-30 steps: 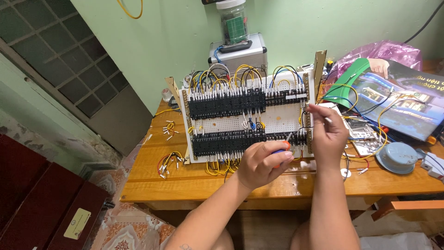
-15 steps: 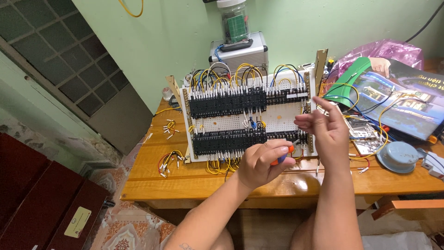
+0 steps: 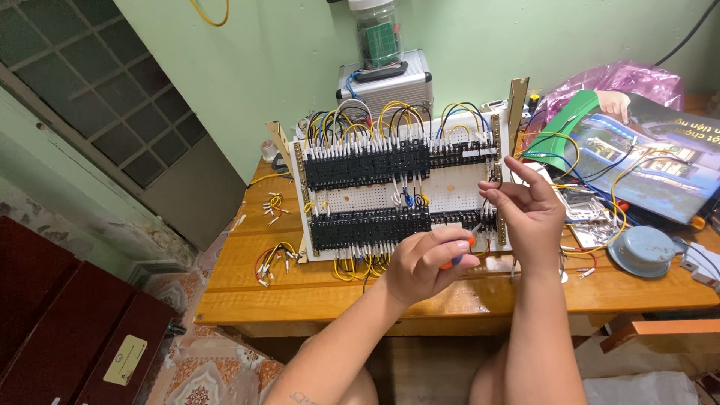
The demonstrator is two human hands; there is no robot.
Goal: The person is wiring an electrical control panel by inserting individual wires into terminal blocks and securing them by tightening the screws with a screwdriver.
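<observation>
In our left hand we grip a small screwdriver with an orange-and-blue handle, fingers curled tight round it so only the handle end shows; it looks light and stiff, best held by that thick handle. Our right hand pinches something thin at the right edge of the upright white perforated wiring panel, probably a slim wire end, though it is too small to tell for sure. Such a wire would be light and bendy, easily kinked, so we judge it should be taken close to its tip.

The panel stands tilted back on the varnished wooden surface, carrying two rows of black terminal blocks looped with yellow, blue and black wires. Loose short wire pieces with white ends lie to its left. Behind it sits a silver metal case; to the right lie a round blue-grey lid and a glossy printed sheet.
</observation>
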